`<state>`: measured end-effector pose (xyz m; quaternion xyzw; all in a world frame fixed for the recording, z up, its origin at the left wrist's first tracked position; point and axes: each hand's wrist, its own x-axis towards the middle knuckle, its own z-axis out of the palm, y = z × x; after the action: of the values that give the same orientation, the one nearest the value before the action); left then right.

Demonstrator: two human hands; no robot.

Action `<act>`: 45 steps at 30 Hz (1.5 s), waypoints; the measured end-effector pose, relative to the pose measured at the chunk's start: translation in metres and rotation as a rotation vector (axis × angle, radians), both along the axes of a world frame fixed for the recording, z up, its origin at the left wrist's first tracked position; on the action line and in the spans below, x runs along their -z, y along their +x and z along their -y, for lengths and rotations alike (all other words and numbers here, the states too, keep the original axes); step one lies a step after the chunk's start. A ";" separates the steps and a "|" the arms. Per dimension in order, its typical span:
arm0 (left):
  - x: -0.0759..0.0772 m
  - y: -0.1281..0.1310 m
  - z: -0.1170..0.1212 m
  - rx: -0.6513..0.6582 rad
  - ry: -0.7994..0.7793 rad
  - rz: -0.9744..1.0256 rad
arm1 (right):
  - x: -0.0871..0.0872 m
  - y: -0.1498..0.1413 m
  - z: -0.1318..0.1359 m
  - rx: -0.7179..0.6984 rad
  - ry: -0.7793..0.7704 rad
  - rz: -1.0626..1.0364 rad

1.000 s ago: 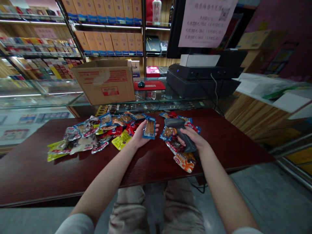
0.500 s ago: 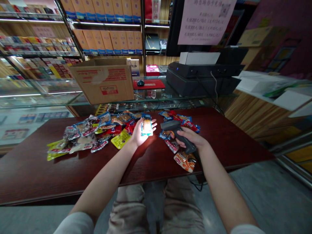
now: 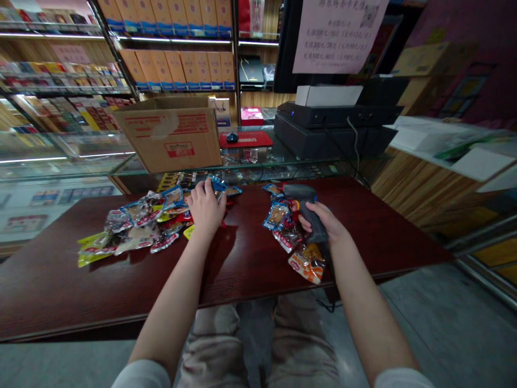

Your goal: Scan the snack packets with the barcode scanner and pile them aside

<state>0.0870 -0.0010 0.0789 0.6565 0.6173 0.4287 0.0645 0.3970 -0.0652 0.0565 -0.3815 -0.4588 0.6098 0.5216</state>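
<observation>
**One Hand on the Pile, One on the Scanner**

Seen from the head camera, a person's left hand dips over a pile of glossy plastic snack packets in silver, yellow, red and blue, at the left of a dark red-brown wooden counter. Its fingers bend down over a blue-edged shiny plastic packet at the pile's back; whether they grip it cannot be told. The right hand wraps its fingers around the handle of a dark grey pistol-shaped scanner, held above a smaller cluster of shiny packets.

Good handling here probably means pinching one wrapper by its edge, so that slippery neighbours do not slide along, and keeping the scanner's nose clear of the cluster below.

By count: two hands, one scanner, one pile, one cluster. At least six packets show in the pile and at least four in the cluster, including one white-and-orange packet nearest the counter's front edge; overlap hides exact totals. Beyond stand one open brown cardboard box, one black mouse and one pink paper sign.
</observation>
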 end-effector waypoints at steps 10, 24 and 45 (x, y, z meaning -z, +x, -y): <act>0.012 0.004 -0.001 0.102 0.089 -0.098 | 0.007 0.023 -0.014 0.267 0.010 -0.148; 0.057 0.111 -0.031 0.502 -0.587 0.342 | 0.010 0.031 -0.013 0.278 -0.060 -0.115; 0.045 0.085 -0.028 0.434 -0.317 0.539 | -0.002 -0.010 0.000 0.063 0.024 -0.058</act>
<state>0.1723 0.0265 0.0341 0.6175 0.4833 0.4616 0.4148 0.3865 -0.0648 0.0583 -0.3717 -0.4386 0.5983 0.5581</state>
